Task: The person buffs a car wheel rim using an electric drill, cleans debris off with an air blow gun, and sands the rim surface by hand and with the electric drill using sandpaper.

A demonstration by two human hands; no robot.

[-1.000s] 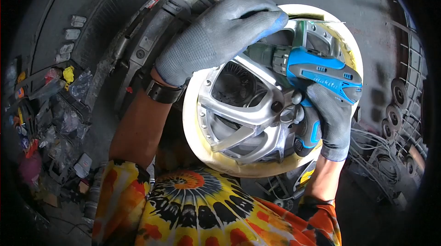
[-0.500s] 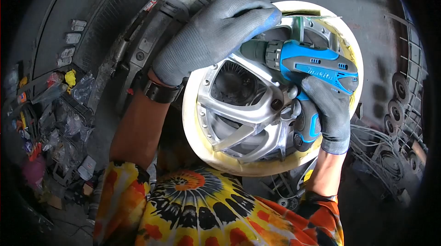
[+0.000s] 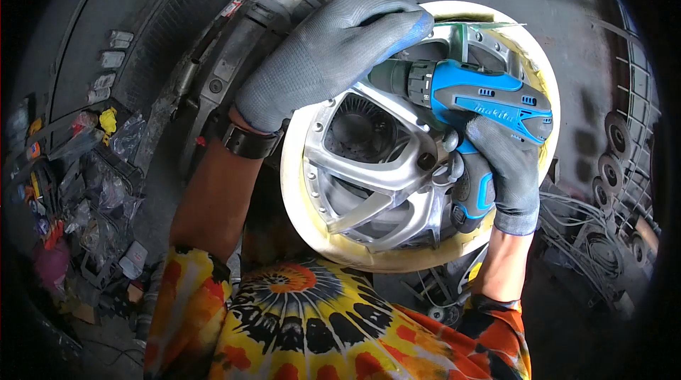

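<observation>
A silver spoked wheel has its rim edge wrapped in cream-coloured masking. Over its upper right part lies a blue and black drill, its chuck pointing left. My right hand, in a grey glove, is wrapped round the drill's handle. My left hand, also gloved, is bent over the wheel's upper left edge by the front of the drill. Its fingers are pressed together, and what they hold is hidden. A thin green-edged sheet sticks out at the top of the rim.
A metal arm of a machine stands left of the wheel. Plastic bags and scraps are heaped at the far left. On the right are a wire grid, round discs and coiled cables.
The drill and my right hand have shifted slightly left and up over the wheel. My left hand has moved a little left and up, still bent at the rim.
</observation>
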